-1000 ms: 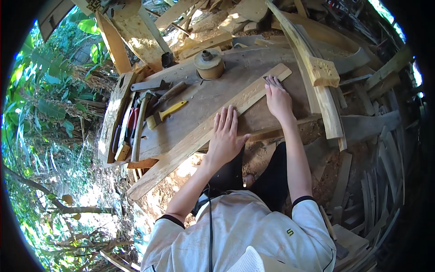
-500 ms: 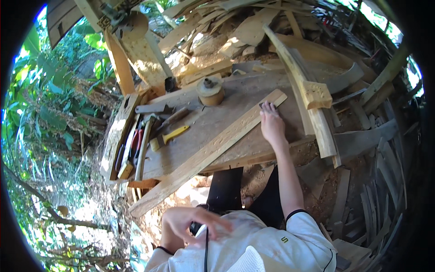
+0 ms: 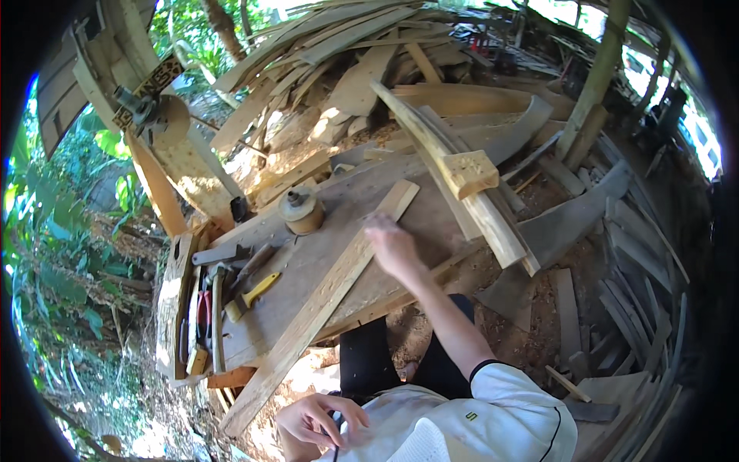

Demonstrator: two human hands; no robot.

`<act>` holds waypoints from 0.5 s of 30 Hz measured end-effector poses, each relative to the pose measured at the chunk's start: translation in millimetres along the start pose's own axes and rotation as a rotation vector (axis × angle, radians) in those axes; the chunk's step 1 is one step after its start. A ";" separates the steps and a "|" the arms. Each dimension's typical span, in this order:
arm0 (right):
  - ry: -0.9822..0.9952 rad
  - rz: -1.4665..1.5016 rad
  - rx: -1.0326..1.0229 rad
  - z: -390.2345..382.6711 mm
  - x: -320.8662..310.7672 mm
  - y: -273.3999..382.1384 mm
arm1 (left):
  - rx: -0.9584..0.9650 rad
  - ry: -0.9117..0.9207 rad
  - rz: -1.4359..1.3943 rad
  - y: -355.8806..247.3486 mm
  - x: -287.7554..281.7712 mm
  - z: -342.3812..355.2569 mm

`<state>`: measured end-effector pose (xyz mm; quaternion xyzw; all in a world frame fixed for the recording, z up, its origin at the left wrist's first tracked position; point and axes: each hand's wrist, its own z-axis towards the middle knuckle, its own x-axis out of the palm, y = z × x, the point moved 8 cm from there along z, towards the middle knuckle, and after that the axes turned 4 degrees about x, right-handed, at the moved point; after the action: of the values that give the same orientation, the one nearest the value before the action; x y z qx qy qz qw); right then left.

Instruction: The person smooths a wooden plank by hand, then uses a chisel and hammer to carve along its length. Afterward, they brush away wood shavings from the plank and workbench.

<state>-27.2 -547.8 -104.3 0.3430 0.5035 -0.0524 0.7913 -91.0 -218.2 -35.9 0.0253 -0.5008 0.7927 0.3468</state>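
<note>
A long pale wooden plank (image 3: 331,296) lies slantwise over the workbench (image 3: 346,196), its lower end sticking out past the bench's near edge. My right hand (image 3: 391,245) rests at the plank's right edge, not far from its upper end. The fingers are curled together and slightly blurred; whatever they may pinch is hidden. Close to my shirt front, my left hand (image 3: 323,416) is held with fingers loosely bent and apart, holding nothing visible. A dark strap or small dark object lies just behind it.
Left on the bench are a yellow-handled brush (image 3: 254,296), red-handled pliers (image 3: 203,312), a handsaw (image 3: 219,254) and a round wooden pot-like piece (image 3: 301,212). A thick rough-hewn beam (image 3: 469,185) crosses the right end. Scrap boards (image 3: 362,46) pile up behind.
The view has swung to the right, so the bench sits further left. My right hand has slid a little down the plank from its far end. My left hand's blurred motion has settled.
</note>
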 end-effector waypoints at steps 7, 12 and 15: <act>-0.183 0.265 -0.342 -6.7 14.4 149.3 | -0.098 0.045 0.061 -1.1 -10.5 59.5; 0.066 0.286 -0.318 -29.7 34.3 135.7 | -0.108 -0.412 0.765 -57.8 -46.9 53.0; 0.078 0.165 -0.260 -49.5 22.3 111.2 | -0.200 -0.997 1.392 -96.7 -102.5 -24.8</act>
<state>-6.3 -428.0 -81.1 0.2795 0.5063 0.0920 0.8106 50.0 -226.8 -12.9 0.0269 -0.5637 0.6734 -0.4776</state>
